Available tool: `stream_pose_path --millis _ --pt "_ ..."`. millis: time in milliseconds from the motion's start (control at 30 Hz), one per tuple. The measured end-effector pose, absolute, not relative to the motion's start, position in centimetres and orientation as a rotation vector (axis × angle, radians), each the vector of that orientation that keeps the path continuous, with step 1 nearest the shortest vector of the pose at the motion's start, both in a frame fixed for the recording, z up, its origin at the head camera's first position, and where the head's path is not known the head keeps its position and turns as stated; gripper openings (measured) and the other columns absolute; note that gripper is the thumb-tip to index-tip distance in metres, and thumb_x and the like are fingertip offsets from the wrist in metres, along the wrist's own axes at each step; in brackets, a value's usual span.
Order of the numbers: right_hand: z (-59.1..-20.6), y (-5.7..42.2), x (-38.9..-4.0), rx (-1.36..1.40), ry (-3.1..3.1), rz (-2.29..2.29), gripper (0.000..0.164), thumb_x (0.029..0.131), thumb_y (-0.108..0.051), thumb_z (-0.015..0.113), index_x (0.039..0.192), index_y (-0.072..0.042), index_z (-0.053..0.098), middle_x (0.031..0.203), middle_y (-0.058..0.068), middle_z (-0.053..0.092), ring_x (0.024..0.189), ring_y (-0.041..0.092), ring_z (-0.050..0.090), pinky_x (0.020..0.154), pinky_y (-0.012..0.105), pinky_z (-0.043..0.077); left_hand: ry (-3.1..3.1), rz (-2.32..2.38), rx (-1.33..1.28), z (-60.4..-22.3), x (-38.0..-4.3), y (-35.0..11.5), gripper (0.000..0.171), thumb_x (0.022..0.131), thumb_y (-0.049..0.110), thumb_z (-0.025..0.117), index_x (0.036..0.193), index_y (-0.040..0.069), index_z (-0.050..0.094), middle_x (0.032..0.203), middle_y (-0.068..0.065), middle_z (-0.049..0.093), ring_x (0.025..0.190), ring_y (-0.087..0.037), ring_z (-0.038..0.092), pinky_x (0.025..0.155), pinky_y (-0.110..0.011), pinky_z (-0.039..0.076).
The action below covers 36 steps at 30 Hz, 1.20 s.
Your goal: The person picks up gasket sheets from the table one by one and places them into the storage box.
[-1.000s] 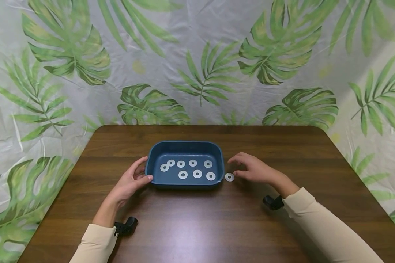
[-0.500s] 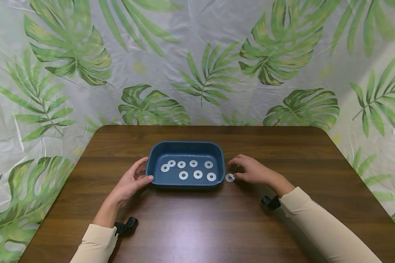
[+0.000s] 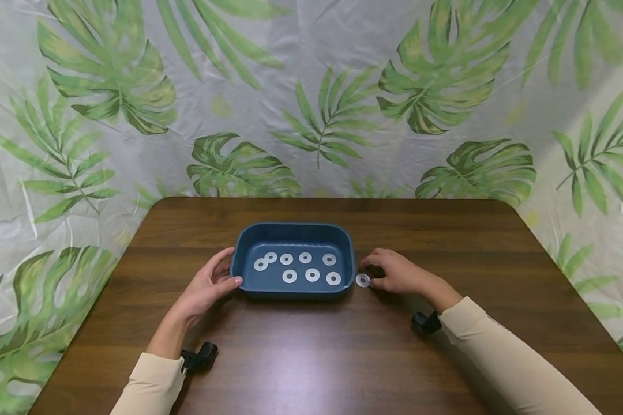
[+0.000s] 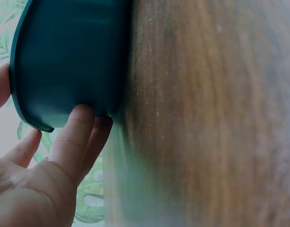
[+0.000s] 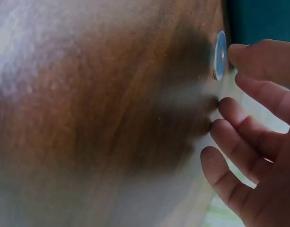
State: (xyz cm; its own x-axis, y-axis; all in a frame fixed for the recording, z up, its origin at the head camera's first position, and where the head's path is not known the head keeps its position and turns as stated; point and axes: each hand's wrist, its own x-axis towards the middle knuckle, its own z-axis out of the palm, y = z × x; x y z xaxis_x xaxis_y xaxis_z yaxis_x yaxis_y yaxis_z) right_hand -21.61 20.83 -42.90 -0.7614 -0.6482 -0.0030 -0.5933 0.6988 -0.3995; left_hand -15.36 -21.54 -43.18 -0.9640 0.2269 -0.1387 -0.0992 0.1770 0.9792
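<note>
A dark blue rectangular tray (image 3: 293, 294) stands on the table with several flat silver washers (image 3: 289, 281) lying in it, two of them overlapping. My left hand (image 3: 203, 291) holds its left end, thumb at the near corner and fingers along the outer wall; in the left wrist view the fingertips press the tray's wall (image 4: 71, 56). One washer (image 3: 359, 282) lies flat on the wood just right of the tray. My right hand (image 3: 397, 274) is low beside it, thumb tip at the washer's edge. In the right wrist view, the other fingers bend loosely near the washer (image 5: 217, 66).
The brown wooden table (image 3: 301, 357) reaches out on all sides of the tray. A leaf-patterned cloth (image 3: 337, 86) hangs behind its far edge. Black wrist cameras (image 3: 199, 357) sit at the cuffs.
My right hand has sunk slightly toward the table, its thumb coming up to the loose washer's edge. The left hand and tray stay in place.
</note>
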Motion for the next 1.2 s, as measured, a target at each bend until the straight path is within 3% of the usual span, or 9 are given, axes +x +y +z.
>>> stream_pose_path --millis 333,667,1033,1200 --pt "-43.6 20.2 -21.8 -0.986 2.816 -0.509 0.024 0.083 -0.016 0.074 0.106 -0.009 0.074 0.102 0.007 0.064 0.097 0.024 0.056 0.087 0.041 0.047 2.206 1.86 0.123 -43.2 -15.4 -21.5 0.074 0.096 0.01 0.062 0.157 0.01 0.02 0.152 -0.03 0.038 0.13 -0.042 0.052 0.087 -0.016 0.05" --pt "-43.5 19.4 -22.5 -0.887 2.764 -0.438 0.02 0.08 -0.016 0.075 0.096 -0.011 0.065 0.098 0.005 0.061 0.093 0.023 0.052 0.086 0.04 0.045 2.215 1.853 0.125 -43.0 -15.4 -21.5 0.073 0.097 0.01 0.061 0.157 0.01 0.02 0.152 -0.03 0.038 0.128 -0.039 0.055 0.087 -0.016 0.05" --pt "-43.3 19.5 -22.1 -0.872 2.714 -0.557 0.023 0.082 -0.012 0.074 0.101 -0.009 0.061 0.09 0.002 0.063 0.08 0.014 0.055 0.074 0.031 0.048 2.215 1.845 0.128 -43.1 -15.4 -21.6 0.074 0.097 0.011 0.061 0.157 0.009 0.019 0.153 -0.03 0.037 0.131 -0.043 0.052 0.087 -0.016 0.05" --pt "-43.4 19.8 -21.9 -0.997 2.722 -0.553 0.028 0.084 -0.009 0.072 0.109 -0.008 0.062 0.093 0.003 0.064 0.081 0.013 0.056 0.074 0.03 0.048 2.208 1.85 0.113 -43.4 -15.4 -21.6 0.073 0.097 0.01 0.062 0.157 0.01 0.02 0.153 -0.029 0.037 0.132 -0.045 0.05 0.087 -0.016 0.05"
